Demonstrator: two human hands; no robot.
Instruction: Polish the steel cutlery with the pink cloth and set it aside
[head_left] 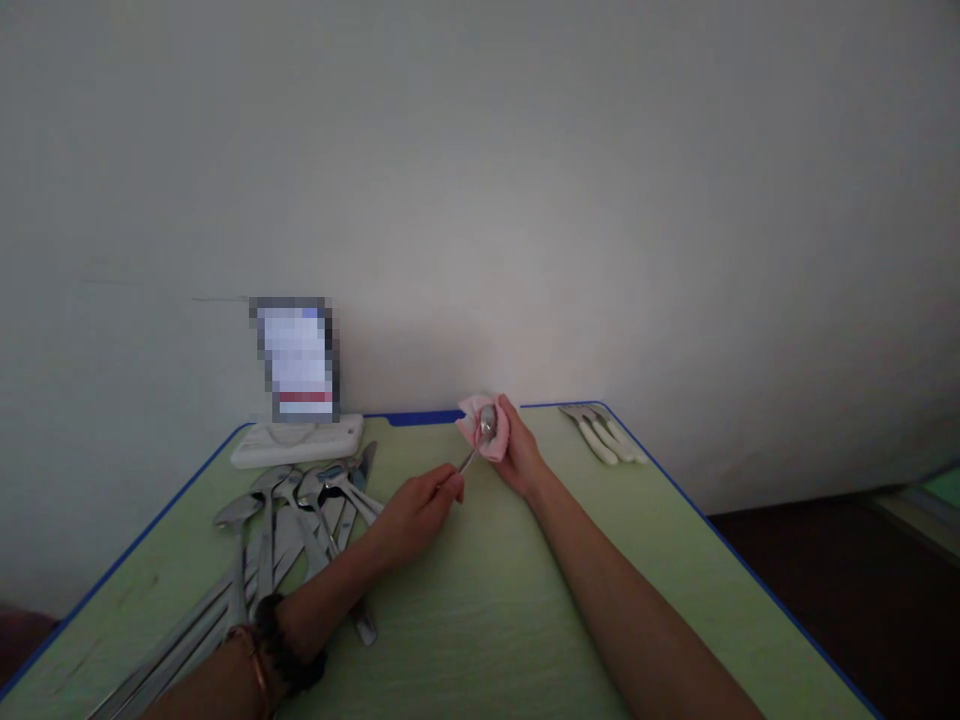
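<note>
**Spoon meets cloth at the far edge of the table**

We have the spoon (487,424) up near the far edge of the green table (487,620), its bowl lying in the pink cloth (496,447). Our left hand (416,512) pinches the thin handle at its near end, fingers closed on it. Our right hand (519,458) cups the cloth from below and behind, curled round it.

To our eye this is a wipe. It should go best with the left hand holding the handle steady while the right folds the cloth over both faces of the bowl and rubs right to the rim. A light pinch may let the handle twist, so a firm one seems wise.

As for containers, we see no tray or holder. The pile of spoons and knives (300,510) lies loose on the table at our left, and the white-handled cutlery (606,435) lies loose at the far right. Only the white stand (296,442) by the wall carries something, an upright blurred item we cannot make out.
</note>
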